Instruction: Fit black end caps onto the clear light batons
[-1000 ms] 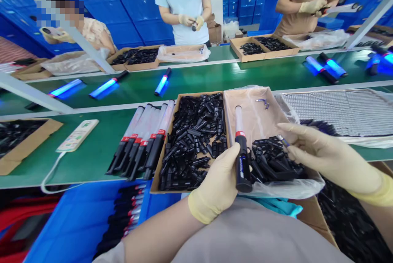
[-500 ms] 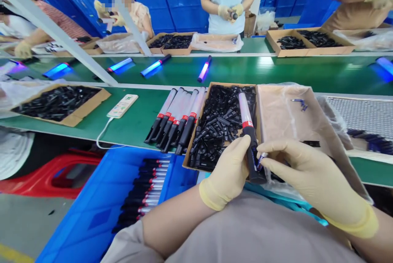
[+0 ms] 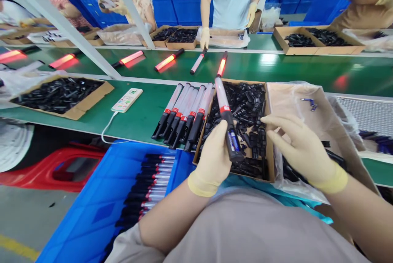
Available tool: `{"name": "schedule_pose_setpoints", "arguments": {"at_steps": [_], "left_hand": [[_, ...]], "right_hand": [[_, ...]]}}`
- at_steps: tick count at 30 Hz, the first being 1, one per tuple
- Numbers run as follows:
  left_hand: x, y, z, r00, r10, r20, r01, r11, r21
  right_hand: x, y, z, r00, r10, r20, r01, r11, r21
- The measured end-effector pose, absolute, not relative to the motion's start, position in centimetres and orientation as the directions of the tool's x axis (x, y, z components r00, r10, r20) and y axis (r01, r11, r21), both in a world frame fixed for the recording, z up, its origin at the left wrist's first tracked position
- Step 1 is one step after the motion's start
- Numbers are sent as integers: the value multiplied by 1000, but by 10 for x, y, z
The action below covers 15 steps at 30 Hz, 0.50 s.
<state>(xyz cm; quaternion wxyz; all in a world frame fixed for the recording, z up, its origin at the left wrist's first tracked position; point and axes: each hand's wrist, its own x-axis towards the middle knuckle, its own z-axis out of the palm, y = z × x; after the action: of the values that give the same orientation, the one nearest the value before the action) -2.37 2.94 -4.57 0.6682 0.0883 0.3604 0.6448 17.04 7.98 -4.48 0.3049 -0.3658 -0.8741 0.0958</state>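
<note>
My left hand (image 3: 213,158), in a pale glove, grips a light stick (image 3: 225,111) with a clear tube, a red band and a black handle. The handle's battery slot is uncovered, and blue batteries (image 3: 234,140) show inside it. To the right, my gloved right hand (image 3: 302,154) hovers with fingers apart and nothing between them. It is nearest the edge shared by a cardboard box (image 3: 270,167) of small black plastic pieces (image 3: 245,103) and a plastic-lined box (image 3: 294,111). Several similar light sticks (image 3: 184,118) lie side by side left of the pieces.
A blue crate (image 3: 89,197) at lower left holds rows of light sticks. A power strip (image 3: 127,100) with a white cord lies on the green bench. Beyond runs a green conveyor (image 3: 245,64) with lit sticks (image 3: 170,61). Co-workers stand behind it; one gloved hand (image 3: 204,38) touches a stick.
My right hand has let go of a battery at the handle and drawn back, opening. My left hand has shifted the stick left. The conveyor sticks glow red instead of blue; a co-worker's hand has reached down.
</note>
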Motion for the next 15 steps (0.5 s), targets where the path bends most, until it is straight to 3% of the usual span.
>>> {"name": "schedule_pose_setpoints", "arguments": {"at_steps": [2,5,7,10,15], "left_hand": [[-35,33,-43,-166,908,-384,-811,96,577],[-45,35,-41,-203,892,-405,-829,63,555],[-47,35,-42,-190,895,-404,-838,66,542],[-44,33,-46,-161,907,-389,-835,85,544],[-39,30,-51,-131,899,-418,-800,152,580]], "right_hand": [[173,100,-57,-640,719,272,635,694,-339],[160,117,-76,-712,701,-34,696,700,-158],[144,120,-85,-664,744,-82,748,660,-69],[123,120,-93,-600,795,-92,800,600,-35],[112,124,-103,-537,835,-121,842,524,-126]]}}
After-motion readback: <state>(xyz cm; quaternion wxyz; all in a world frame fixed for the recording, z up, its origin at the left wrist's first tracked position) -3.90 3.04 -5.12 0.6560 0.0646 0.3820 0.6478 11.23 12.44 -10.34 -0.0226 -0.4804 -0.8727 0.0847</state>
